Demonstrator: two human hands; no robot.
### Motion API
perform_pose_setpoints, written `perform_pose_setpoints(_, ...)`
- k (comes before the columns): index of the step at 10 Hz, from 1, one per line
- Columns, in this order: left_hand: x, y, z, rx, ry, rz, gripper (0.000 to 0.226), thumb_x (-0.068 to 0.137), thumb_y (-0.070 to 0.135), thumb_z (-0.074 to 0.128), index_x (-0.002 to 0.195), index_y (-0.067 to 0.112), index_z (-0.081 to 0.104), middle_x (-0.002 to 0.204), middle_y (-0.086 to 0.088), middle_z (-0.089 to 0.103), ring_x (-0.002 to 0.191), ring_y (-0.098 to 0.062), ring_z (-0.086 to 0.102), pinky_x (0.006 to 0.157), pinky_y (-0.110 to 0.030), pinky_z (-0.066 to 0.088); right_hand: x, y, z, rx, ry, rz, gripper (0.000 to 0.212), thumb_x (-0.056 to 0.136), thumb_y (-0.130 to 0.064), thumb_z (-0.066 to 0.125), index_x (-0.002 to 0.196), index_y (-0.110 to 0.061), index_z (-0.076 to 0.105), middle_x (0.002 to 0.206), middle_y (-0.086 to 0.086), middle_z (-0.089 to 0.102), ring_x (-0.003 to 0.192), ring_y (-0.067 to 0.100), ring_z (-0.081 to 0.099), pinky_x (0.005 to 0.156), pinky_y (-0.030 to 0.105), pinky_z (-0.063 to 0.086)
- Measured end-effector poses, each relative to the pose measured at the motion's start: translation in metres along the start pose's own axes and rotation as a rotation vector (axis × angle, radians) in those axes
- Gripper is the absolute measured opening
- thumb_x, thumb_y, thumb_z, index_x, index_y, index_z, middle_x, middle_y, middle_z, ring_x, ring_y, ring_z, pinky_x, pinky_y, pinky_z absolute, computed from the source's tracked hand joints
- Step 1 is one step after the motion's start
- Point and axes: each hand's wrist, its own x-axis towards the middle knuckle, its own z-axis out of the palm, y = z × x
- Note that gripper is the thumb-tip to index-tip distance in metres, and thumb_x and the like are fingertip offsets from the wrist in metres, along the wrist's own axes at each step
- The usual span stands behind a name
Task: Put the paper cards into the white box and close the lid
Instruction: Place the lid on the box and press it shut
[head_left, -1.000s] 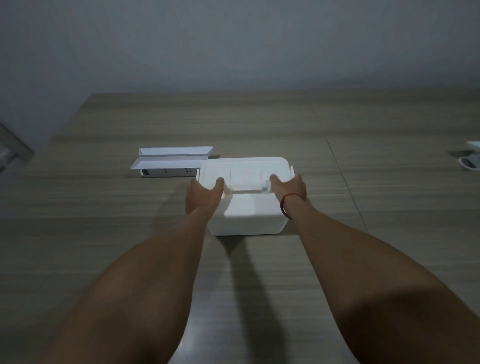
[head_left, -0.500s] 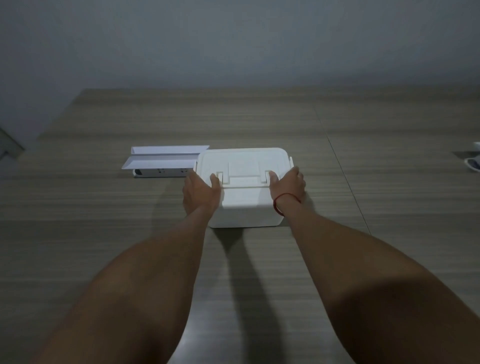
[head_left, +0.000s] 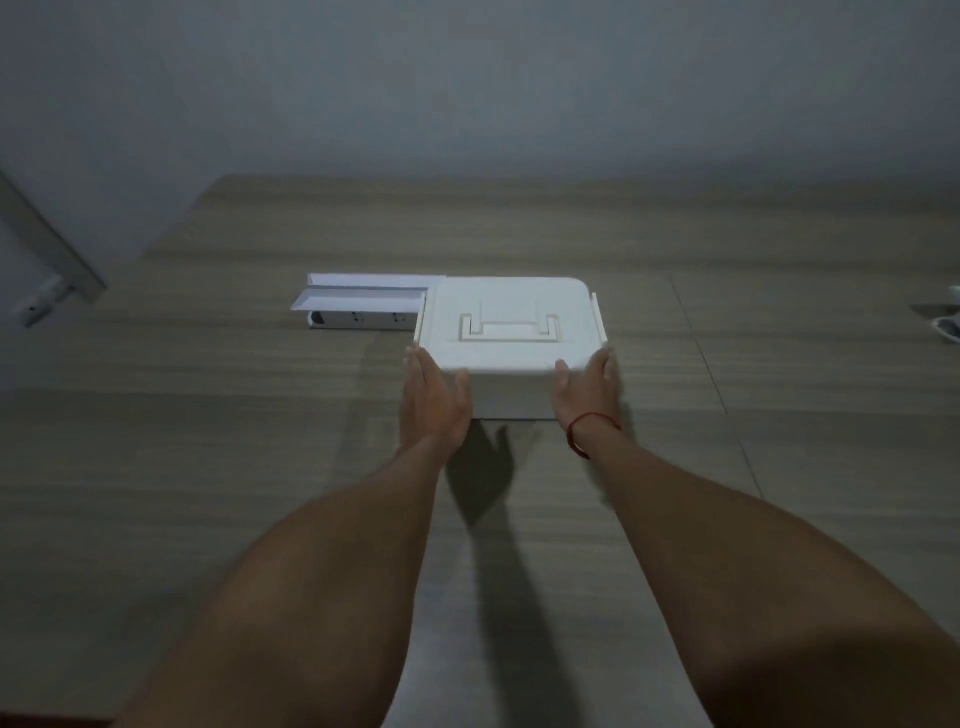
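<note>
Fingers of both hands lie flat and nearly straight, gripping nothing, pressed to the near corners of the white rectangular plastic box. Box sits centre of the wood-grain tabletop, its white lid down with a recessed handle; cards not visible, I'd guess inside. I'd press evenly at both corners until the lid seats. Left hand at 7 o'clock of the box, right hand at 5, forearms extended, palms inward. White power strip at 9 o'clock.
</note>
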Motion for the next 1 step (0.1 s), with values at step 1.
perform_pose_setpoints(1,-0.0326,-0.0266,0.0183,0.017,-0.014,0.035,0.070,0.101,0.037,0.033,0.155,0.003,0.004,0.164,-0.014,0.004,0.152,-0.026,0.007,0.124,-0.036,0.011,-0.0353,0.0299,0.0152,-0.006,-0.035,-0.028,0.069,0.099,-0.034,0.040,0.153,-0.006,0.009,0.162,0.014,0.012,0.145,0.033,0.027,0.115,0.039,0.027)
